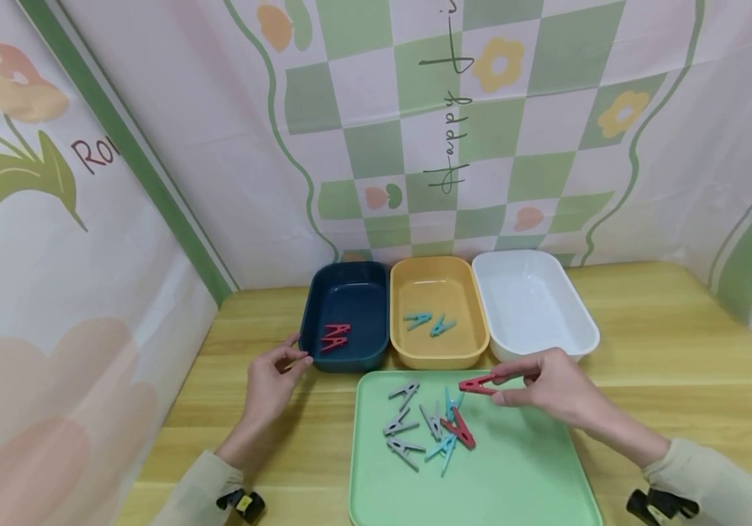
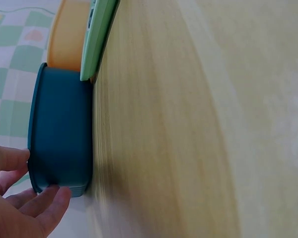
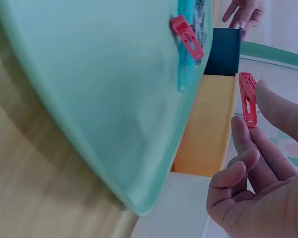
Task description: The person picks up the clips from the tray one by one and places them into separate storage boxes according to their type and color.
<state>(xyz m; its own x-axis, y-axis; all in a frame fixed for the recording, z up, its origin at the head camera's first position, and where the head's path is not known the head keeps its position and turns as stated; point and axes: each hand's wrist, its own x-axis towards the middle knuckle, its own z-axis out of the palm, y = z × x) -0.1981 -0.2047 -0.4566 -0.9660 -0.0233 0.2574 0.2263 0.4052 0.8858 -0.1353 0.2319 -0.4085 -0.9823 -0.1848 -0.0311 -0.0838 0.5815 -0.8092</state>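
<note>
My right hand [image 1: 556, 387] pinches a red clothespin [image 1: 477, 385] between thumb and fingers, above the upper right part of a green tray [image 1: 514, 475]. In the right wrist view the same clothespin [image 3: 248, 99] stands between thumb and fingertips. My left hand [image 1: 273, 383] holds the near left corner of a dark blue bin [image 1: 369, 361], its fingers at the rim and wall, as the left wrist view shows. Two red clothespins [image 1: 334, 336] lie inside that bin. On the tray are several grey clothespins [image 1: 404, 451], light blue ones [image 1: 443, 447] and another red clothespin [image 1: 460, 429].
A yellow bin [image 1: 438, 361] with two teal clothespins [image 1: 442, 326] stands against the blue one. To its right is a white bin [image 1: 586, 340]. All stand on a wooden table [image 1: 665, 321] before a patterned cloth [image 1: 363, 95].
</note>
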